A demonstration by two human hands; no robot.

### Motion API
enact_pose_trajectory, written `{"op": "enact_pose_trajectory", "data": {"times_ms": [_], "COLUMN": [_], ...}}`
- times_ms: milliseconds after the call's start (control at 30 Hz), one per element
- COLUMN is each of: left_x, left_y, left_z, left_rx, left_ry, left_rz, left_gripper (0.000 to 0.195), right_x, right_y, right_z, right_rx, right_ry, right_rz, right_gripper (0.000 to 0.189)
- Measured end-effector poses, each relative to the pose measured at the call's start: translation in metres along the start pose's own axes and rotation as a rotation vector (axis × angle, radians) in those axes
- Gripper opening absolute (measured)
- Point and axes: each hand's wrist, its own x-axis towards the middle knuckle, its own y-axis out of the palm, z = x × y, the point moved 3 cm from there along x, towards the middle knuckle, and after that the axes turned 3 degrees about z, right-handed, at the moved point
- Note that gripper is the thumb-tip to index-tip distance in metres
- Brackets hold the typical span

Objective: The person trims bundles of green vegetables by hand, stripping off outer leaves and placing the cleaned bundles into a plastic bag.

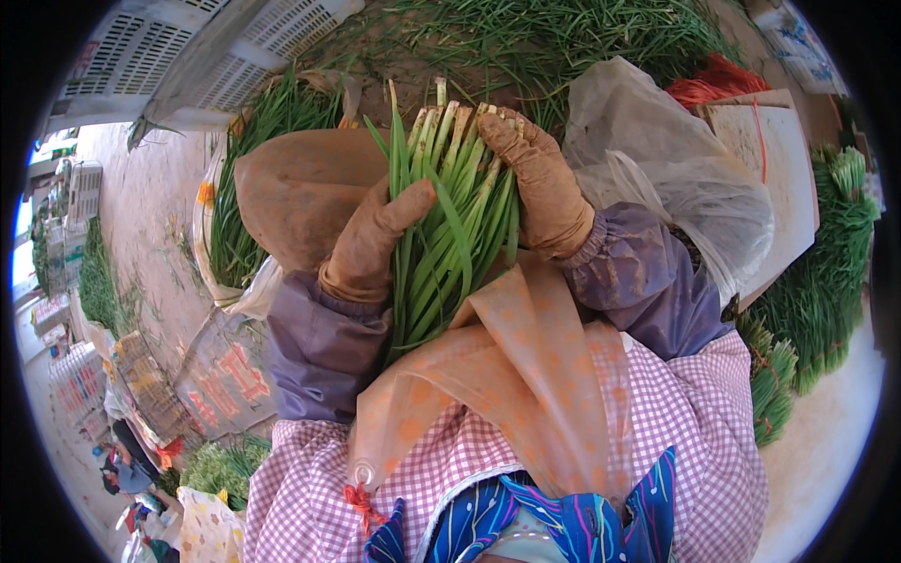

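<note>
Both of my hands wear brown, soiled gloves and hold one bunch of green leafy stalks, perhaps garlic chives (450, 211), over my lap. My left hand (380, 232) clasps the bunch from its left side, the thumb lying across the leaves. On the other side, my right hand (542, 176) grips near the pale cut ends, which point away from me. The leaves hang down towards my body, above a translucent plastic apron (493, 366) with an orange pattern.
Loose green stalks (563, 35) cover the ground ahead. A sack of greens (246, 204) and white plastic crates (211, 49) are on the left. At right are a clear plastic bag (654, 155), red ties (711, 83), a pale board (767, 162) and tied bundles (809, 295). People (130, 471) are far left.
</note>
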Motion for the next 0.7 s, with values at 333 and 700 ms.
{"op": "enact_pose_trajectory", "data": {"times_ms": [333,700], "left_x": [0.003,0.002], "left_y": [-0.004,0.004], "left_z": [0.009,0.007], "left_rx": [-0.192,-0.001], "left_ry": [-0.127,-0.233], "left_rz": [0.19,0.216], "left_gripper": [0.047,0.065], "right_x": [0.013,0.066], "right_y": [-0.019,0.0], "right_z": [0.04,0.07], "right_rx": [-0.182,-0.867], "right_ry": [0.126,-0.044], "right_rz": [0.186,0.746], "right_gripper": [0.038,0.066]}}
